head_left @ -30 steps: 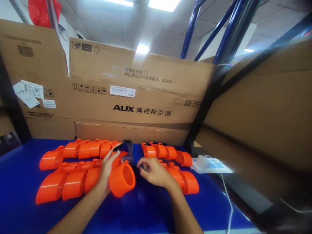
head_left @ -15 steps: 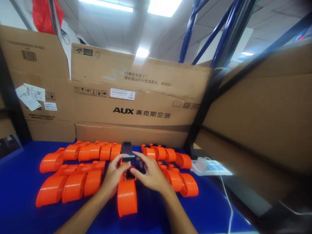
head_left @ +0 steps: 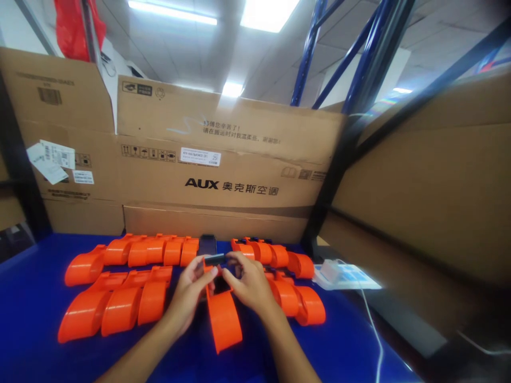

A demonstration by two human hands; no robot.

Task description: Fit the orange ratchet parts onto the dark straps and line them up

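In the middle of the head view, my two hands hold an orange plastic tape dispenser [head_left: 225, 322] above the blue table. Its wide ring hangs downward, tilted to the right, and a black bar-like part [head_left: 215, 259] sits at its top end. My left hand [head_left: 194, 287] grips the left side, thumb pressed against the frame. On the other side, my right hand [head_left: 249, 279] has its fingers curled around the black part and the thumb on the frame. The fingers partly hide the dispenser's upper frame. Behind it lies a dark phone-like object [head_left: 207, 244].
Rows of orange dispensers [head_left: 122, 311] stand on the blue table [head_left: 35, 298] to the left. More orange dispensers [head_left: 309, 306], some with black parts, are at right. A white power strip [head_left: 347, 276] with a cable lies beyond. Cardboard [head_left: 159, 181] walls the back.
The held dispenser has tilted, its ring swinging to the right. Both hands have shifted slightly with it and keep their hold.
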